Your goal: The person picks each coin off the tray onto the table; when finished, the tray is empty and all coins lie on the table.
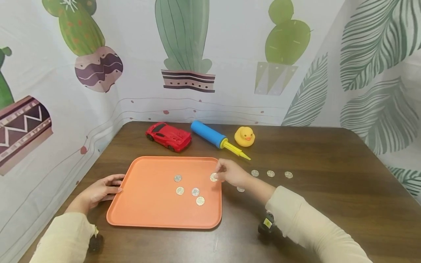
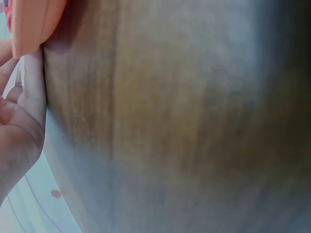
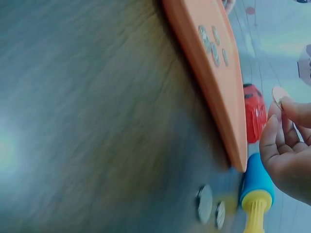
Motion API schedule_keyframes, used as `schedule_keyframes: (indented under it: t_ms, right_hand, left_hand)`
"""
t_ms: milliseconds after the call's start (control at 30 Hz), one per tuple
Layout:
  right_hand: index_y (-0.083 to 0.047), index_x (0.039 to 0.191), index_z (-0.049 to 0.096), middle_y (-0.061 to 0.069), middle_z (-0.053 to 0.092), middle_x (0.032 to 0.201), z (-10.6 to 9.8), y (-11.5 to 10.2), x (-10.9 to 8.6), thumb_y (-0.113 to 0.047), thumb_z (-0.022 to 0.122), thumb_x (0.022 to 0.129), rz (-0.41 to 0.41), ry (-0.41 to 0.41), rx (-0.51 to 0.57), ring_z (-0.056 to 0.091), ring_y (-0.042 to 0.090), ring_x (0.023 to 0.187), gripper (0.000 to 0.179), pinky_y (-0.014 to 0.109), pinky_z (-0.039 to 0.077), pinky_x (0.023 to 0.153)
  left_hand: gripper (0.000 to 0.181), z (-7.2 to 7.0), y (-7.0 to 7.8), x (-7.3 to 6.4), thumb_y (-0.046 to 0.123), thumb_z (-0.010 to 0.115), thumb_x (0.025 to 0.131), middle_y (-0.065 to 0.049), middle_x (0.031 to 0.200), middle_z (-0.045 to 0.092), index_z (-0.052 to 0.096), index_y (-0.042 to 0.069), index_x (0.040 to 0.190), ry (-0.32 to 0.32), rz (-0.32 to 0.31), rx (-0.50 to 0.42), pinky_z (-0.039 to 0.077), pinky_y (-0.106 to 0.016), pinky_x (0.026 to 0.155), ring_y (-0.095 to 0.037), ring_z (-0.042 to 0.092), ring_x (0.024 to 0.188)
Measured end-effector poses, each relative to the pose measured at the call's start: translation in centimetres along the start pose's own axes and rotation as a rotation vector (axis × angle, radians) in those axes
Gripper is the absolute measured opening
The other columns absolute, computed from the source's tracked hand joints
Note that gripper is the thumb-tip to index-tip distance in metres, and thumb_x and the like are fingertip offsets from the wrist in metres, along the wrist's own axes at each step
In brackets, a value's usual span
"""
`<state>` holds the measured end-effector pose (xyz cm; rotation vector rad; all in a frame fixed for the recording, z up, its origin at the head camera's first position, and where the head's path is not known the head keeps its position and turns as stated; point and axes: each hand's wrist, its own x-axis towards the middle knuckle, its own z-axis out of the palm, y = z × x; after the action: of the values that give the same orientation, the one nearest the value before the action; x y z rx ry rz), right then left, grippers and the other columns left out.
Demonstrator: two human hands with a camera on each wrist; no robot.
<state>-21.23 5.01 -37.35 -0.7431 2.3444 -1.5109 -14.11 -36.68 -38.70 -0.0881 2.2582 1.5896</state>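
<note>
My right hand (image 1: 234,173) pinches a round coin (image 1: 213,177) between thumb and fingertips over the right side of an orange tray (image 1: 144,215). In the right wrist view the coin (image 3: 278,95) stands up from the fingertips. Several patterned coins (image 1: 195,191) lie flat inside the tray, around its middle and right. To the tray's right, more coins (image 1: 270,174) lie on the table, one of them partly hidden by the right forearm. At the left rim, my left hand (image 1: 98,190) holds the tray's edge with its thumb on the rim; its other fingertips are partly hidden.
Behind the tray, a red toy car (image 1: 169,137), a blue and yellow hand pump (image 1: 208,134) and a yellow rubber duck (image 1: 245,136) stand along the back of the dark wooden table (image 1: 329,204). A cactus-print cloth (image 1: 230,80) hangs behind the table.
</note>
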Motion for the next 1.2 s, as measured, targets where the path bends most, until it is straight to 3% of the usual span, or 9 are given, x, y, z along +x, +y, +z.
schedule_keyframes:
  t_ms: [133, 500, 1200]
  right_hand:
    - [0.002, 0.077, 0.05, 0.008, 0.053, 0.069, -1.1, 0.6, -0.9, 0.009, 0.057, 0.073, 0.036, -0.003, 0.066, 0.049, 0.016, 0.058, 0.01, 0.031, 0.045, 0.055]
    - [0.004, 0.078, 0.049, 0.011, 0.052, 0.074, -4.0, 2.3, -3.0, 0.008, 0.056, 0.074, 0.08, 0.012, 0.112, 0.05, 0.017, 0.063, 0.009, 0.031, 0.045, 0.058]
    - [0.004, 0.082, 0.048, 0.009, 0.05, 0.074, -7.3, 4.2, -6.7, 0.003, 0.058, 0.076, 0.143, 0.06, 0.0, 0.05, 0.019, 0.067, 0.011, 0.032, 0.045, 0.058]
  left_hand:
    - [0.063, 0.0, 0.0, 0.1, 0.008, 0.055, 0.083, -0.024, 0.116, 0.035, 0.017, -0.01, 0.13, -0.003, -0.003, 0.001, 0.046, -0.036, 0.075, -0.016, 0.053, 0.087]
    - [0.065, -0.2, -0.1, 0.2, 0.009, 0.055, 0.084, -0.024, 0.116, 0.035, 0.016, -0.009, 0.131, -0.016, -0.002, -0.005, 0.046, -0.037, 0.075, -0.017, 0.054, 0.088]
    - [0.064, -0.3, -0.1, 0.3, 0.008, 0.056, 0.083, -0.021, 0.112, 0.038, 0.017, -0.01, 0.13, -0.015, 0.005, -0.01, 0.047, -0.036, 0.074, -0.016, 0.054, 0.086]
